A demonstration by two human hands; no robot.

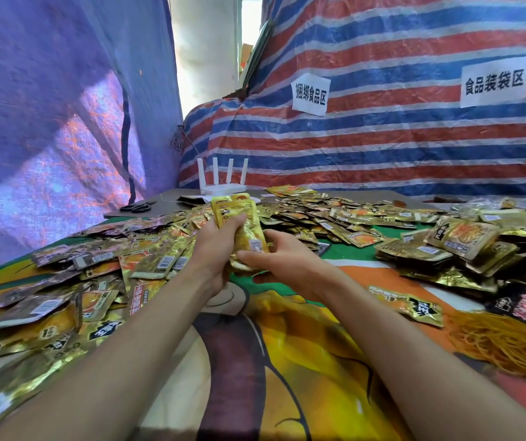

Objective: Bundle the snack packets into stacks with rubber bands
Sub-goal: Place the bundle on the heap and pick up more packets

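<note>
While the fingers [235, 221] of the left hand [220, 240] are curling round a stack of packets [239, 208] and the right hand [287, 256] is pinching its lower end, the stack is hovering above the counter [287, 345]. Squaring seems to be going on; next, one hand is needing to let go for the rubber bands [506, 342] at the right.

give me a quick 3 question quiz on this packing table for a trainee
1. True or false: the left hand grips the stack.
2. The rubber band pile lies: A) at the person's near right B) at their near left C) by the far wall.
3. Fill in: the black ____ lie left of the white router.
Key: 1 true; 2 A; 3 scissors.
</note>
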